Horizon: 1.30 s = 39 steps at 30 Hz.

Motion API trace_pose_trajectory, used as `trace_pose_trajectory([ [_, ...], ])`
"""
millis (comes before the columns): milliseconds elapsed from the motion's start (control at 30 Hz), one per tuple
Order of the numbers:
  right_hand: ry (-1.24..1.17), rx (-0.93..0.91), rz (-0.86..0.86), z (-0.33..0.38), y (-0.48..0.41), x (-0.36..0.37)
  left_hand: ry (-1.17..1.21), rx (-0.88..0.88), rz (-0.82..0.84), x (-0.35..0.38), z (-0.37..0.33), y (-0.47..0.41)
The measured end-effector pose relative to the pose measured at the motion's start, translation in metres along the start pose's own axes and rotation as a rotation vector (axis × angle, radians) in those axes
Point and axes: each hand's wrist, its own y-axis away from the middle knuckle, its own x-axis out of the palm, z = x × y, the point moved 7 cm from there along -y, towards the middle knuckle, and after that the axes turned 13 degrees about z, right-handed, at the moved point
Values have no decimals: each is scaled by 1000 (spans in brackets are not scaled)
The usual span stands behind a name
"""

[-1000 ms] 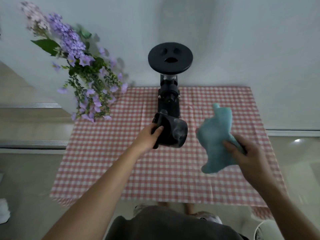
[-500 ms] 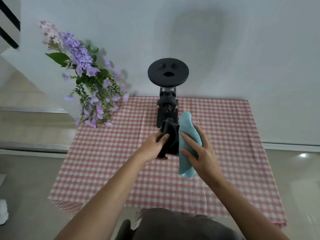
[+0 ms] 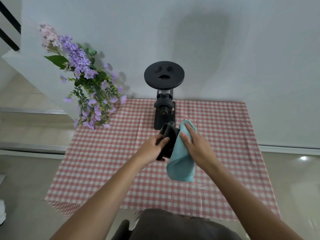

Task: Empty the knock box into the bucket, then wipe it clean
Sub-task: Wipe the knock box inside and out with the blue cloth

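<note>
A black knock box [image 3: 169, 139] is held on its side above the middle of the table, its mouth turned to the right. My left hand [image 3: 152, 148] grips its left side. A light blue cloth [image 3: 181, 161] covers the mouth and hangs down below it. My right hand [image 3: 194, 144] presses the cloth flat against the box, fingers pointing away from me. The inside of the box is hidden by the cloth. No bucket is in view.
A black coffee grinder [image 3: 164, 94] with a round lid stands at the back of the red-and-white checked tablecloth [image 3: 107, 163], just behind the box. Purple artificial flowers [image 3: 86, 84] lean over the table's back left corner. A white wall lies behind.
My right hand brought the cloth from the right onto the mouth of the box and now presses it there. My left hand has kept its grip on the box.
</note>
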Motion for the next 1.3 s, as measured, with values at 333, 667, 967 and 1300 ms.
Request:
trace_pose_trajectory([
  [333, 320, -229, -120, 0, 43, 50, 107, -36, -89, -7, 2, -8],
  [667, -234, 60, 310, 3, 5, -21, -221, 123, 47, 8, -6, 10],
  [967, 302, -199, -75, 37, 33, 24, 202, 5, -104, 0, 8, 7],
  [1300, 115, -244, -120, 19, 43, 15, 32, 71, -128, -4, -5, 12],
])
